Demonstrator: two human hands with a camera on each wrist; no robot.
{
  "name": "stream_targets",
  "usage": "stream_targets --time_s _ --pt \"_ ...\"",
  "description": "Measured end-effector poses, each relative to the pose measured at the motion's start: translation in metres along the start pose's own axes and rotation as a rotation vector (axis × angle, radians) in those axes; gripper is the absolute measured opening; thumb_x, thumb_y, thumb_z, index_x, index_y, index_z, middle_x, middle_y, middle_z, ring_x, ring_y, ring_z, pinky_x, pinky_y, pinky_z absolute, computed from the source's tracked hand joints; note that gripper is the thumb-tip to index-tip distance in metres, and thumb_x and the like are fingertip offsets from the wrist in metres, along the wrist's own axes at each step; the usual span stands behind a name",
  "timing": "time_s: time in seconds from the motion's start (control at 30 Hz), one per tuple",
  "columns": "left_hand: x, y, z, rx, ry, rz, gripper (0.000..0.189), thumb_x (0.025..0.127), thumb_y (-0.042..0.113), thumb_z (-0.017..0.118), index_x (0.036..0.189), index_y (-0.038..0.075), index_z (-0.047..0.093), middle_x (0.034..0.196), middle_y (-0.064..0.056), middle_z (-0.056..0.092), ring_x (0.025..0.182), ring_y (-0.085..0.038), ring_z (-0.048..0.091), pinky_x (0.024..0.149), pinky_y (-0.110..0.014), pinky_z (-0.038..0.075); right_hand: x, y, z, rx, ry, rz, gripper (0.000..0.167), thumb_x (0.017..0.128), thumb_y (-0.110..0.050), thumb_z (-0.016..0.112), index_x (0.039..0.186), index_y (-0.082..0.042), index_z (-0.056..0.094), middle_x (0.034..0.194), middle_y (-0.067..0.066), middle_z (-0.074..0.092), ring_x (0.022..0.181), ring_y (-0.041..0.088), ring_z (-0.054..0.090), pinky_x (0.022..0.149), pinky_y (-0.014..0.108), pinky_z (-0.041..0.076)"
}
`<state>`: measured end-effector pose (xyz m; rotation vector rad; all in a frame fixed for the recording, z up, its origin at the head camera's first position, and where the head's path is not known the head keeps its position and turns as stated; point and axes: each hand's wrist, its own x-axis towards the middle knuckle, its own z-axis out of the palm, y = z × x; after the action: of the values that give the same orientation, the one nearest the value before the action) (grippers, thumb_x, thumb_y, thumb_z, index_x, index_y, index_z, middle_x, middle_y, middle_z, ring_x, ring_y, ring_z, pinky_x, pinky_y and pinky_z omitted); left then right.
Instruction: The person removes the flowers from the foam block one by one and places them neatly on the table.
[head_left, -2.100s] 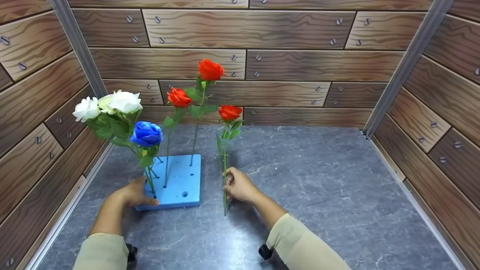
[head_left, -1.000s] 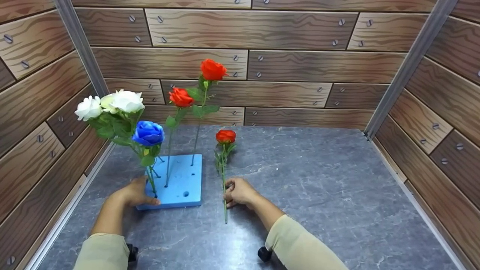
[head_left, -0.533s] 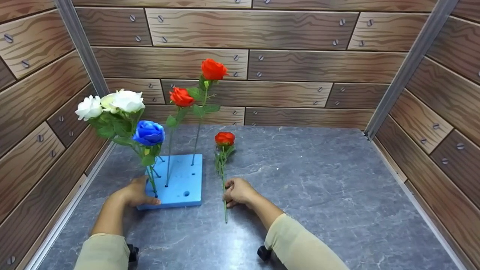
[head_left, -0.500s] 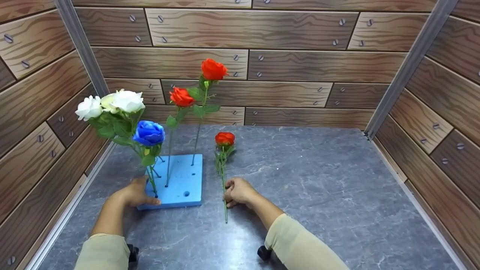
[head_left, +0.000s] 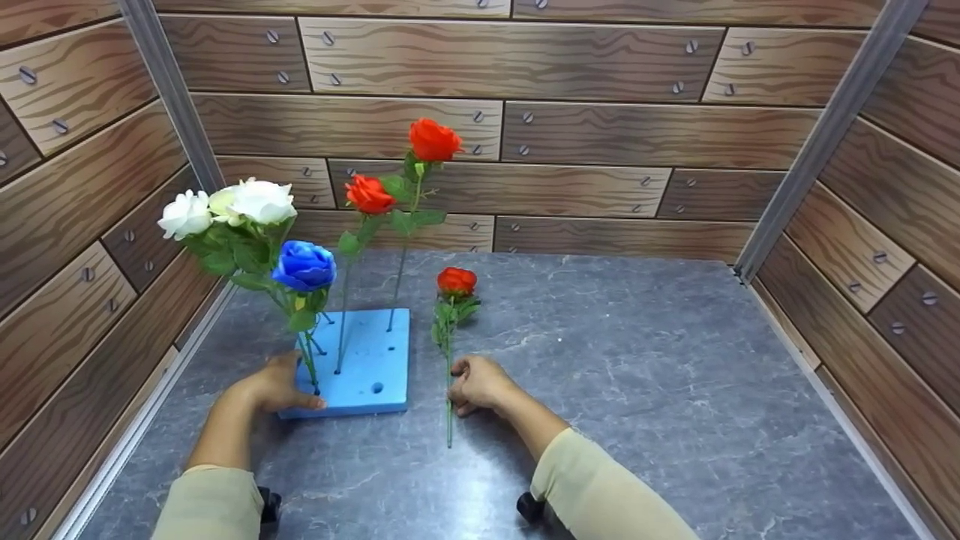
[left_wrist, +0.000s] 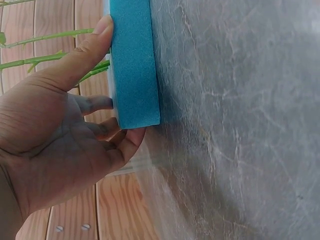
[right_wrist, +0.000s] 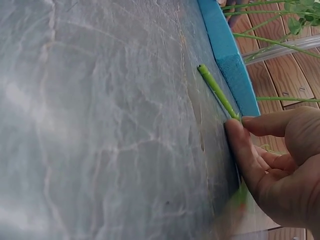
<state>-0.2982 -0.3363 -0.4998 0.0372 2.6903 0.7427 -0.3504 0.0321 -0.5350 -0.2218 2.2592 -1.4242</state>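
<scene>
My left hand [head_left: 274, 388] grips the near left corner of a light blue foam block [head_left: 360, 375]; in the left wrist view the thumb [left_wrist: 102, 30] lies on the top face and the other fingers curl at the side. In the right wrist view my right hand [right_wrist: 280, 165] pinches the green stem [right_wrist: 217, 90] of an artificial red rose [head_left: 457, 282] between thumb and forefinger. That rose lies low along the table, right of the block, its bloom pointing away and its cut end toward me. Two red roses [head_left: 435, 140], a blue rose [head_left: 304, 265] and white roses [head_left: 262, 201] stand in the block.
The foam block has an unfilled large hole [head_left: 377, 388] near its front and a small one [head_left: 391, 348] behind it. Under everything is a grey marbled table [head_left: 637, 390]. Wood-patterned walls [head_left: 585, 135] with metal corner posts enclose the back and sides.
The red rose in my right hand has come down from a raised position to lie low at the table, and that hand moved slightly nearer. My left hand keeps its place on the block.
</scene>
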Motion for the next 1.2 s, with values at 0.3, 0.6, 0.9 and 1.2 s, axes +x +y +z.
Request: stream_targets --time_s 0.3,0.6,0.9,1.2 --pt "0.003 0.001 -0.003 -0.008 0.002 -0.009 0.124 0.09 0.042 0.089 0.165 -0.018 0.01 0.168 -0.049 0.013 0.158 -0.068 0.011 0.13 -0.076 0.02 0.007 -0.017 -0.005 -0.257 0.131 -0.175 0.032 0.093 -0.008 0.081 0.12 -0.002 0.064 0.083 -0.002 0.057 0.065 0.012 0.056 0.062 0.025 0.049" --pt "0.001 -0.002 0.0 -0.047 0.021 -0.015 0.126 0.089 0.04 0.091 0.166 -0.016 0.01 0.169 -0.049 0.012 0.158 -0.068 0.01 0.13 -0.076 0.019 0.022 -0.041 -0.003 -0.199 0.199 -0.261 0.034 0.096 -0.012 0.081 0.126 -0.006 0.066 0.103 0.007 0.063 0.088 0.017 0.057 0.078 0.033 0.05" --pt "-0.001 -0.003 0.002 -0.068 0.038 -0.029 0.127 0.086 0.04 0.093 0.167 -0.014 0.01 0.168 -0.05 0.011 0.158 -0.069 0.01 0.128 -0.077 0.021 0.044 -0.055 0.005 0.07 0.172 -0.323 0.042 0.097 -0.009 0.08 0.135 -0.005 0.063 0.131 0.022 0.062 0.114 0.025 0.063 0.099 0.039 0.057" --pt "0.002 -0.003 0.004 -0.087 0.046 -0.045 0.128 0.085 0.04 0.094 0.168 -0.012 0.011 0.169 -0.05 0.013 0.158 -0.068 0.013 0.128 -0.077 0.024 0.074 -0.058 0.014 0.106 0.224 -0.387 0.057 0.094 -0.009 0.083 0.144 0.0 0.059 0.14 0.028 0.061 0.129 0.041 0.066 0.112 0.047 0.058"
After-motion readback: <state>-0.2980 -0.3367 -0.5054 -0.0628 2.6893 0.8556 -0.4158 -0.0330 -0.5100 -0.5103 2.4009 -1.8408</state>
